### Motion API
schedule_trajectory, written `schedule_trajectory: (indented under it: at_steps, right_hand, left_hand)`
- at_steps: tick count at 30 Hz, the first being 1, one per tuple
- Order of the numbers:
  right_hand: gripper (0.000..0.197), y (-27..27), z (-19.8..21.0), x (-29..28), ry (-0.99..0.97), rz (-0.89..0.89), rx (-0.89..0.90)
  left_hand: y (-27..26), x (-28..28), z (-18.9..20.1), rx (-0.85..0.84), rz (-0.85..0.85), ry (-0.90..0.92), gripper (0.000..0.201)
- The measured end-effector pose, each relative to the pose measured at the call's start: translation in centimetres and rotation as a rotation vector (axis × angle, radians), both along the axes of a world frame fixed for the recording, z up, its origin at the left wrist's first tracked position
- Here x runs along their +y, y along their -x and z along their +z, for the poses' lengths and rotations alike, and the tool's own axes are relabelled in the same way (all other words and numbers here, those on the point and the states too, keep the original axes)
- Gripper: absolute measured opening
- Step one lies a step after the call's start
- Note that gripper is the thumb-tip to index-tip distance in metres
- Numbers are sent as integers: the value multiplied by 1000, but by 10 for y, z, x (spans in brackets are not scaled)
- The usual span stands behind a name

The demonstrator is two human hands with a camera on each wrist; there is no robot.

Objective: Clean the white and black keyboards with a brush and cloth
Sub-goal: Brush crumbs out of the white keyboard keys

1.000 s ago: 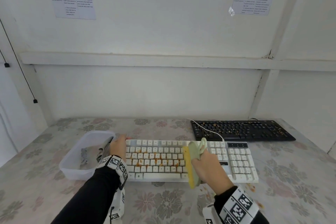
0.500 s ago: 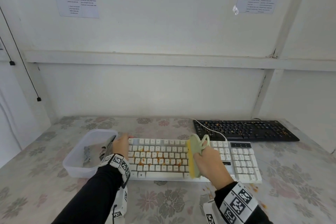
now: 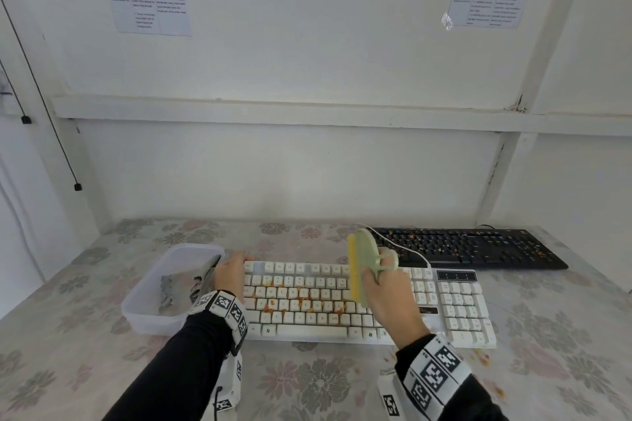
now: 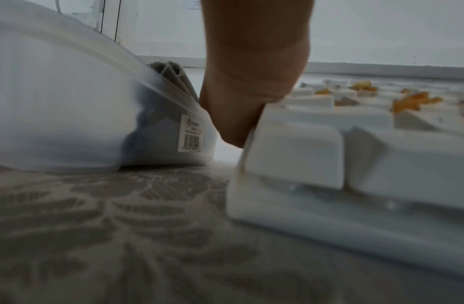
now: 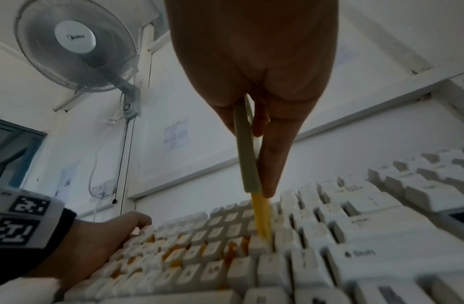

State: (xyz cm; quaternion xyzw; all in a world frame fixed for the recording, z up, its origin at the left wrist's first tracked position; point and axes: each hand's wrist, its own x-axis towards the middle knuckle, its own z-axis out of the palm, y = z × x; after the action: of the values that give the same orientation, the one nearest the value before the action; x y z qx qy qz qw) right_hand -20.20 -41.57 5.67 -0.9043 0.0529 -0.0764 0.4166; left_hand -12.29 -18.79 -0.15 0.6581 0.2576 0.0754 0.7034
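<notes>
The white keyboard (image 3: pixel 455 304) lies across the near middle of the table, with orange crumbs (image 3: pixel 301 304) on its letter keys. My right hand (image 3: pixel 379 280) grips a green brush (image 3: pixel 364 260) with yellow bristles (image 5: pixel 261 218), which touch the keys right of the crumbs. My left hand (image 3: pixel 229 272) holds the keyboard's left end, its palm against the side (image 4: pixel 238 115). The black keyboard (image 3: pixel 472 248), also speckled with crumbs, lies behind to the right. A grey cloth (image 3: pixel 178 287) sits in the plastic tub (image 3: pixel 147 314).
The tub (image 4: pixel 70 102) stands just left of the white keyboard (image 4: pixel 329 164), almost touching my left hand. The white cable (image 3: pixel 403 246) runs across the black keyboard's left end. Loose crumbs (image 3: pixel 478 357) lie on the flowered tablecloth near the front right. A wall rises right behind the table.
My right hand has carried the brush away from me, from the front rows toward the keyboard's back edge. The left hand has stayed on the left end.
</notes>
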Motion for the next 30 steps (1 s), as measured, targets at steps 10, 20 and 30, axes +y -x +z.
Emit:
schedule_trajectory:
  at_steps: [10, 20, 30]
  right_hand:
    - [5, 17, 2, -5, -6, 43, 223]
    - [30, 4, -6, 12, 82, -9, 56]
    - [2, 15, -7, 3, 27, 58, 158]
  left_hand:
    - [-3, 0, -2, -2, 5, 4, 23]
    - [-7, 1, -6, -21, 11, 11, 21]
    - [-11, 2, -10, -25, 11, 6, 20]
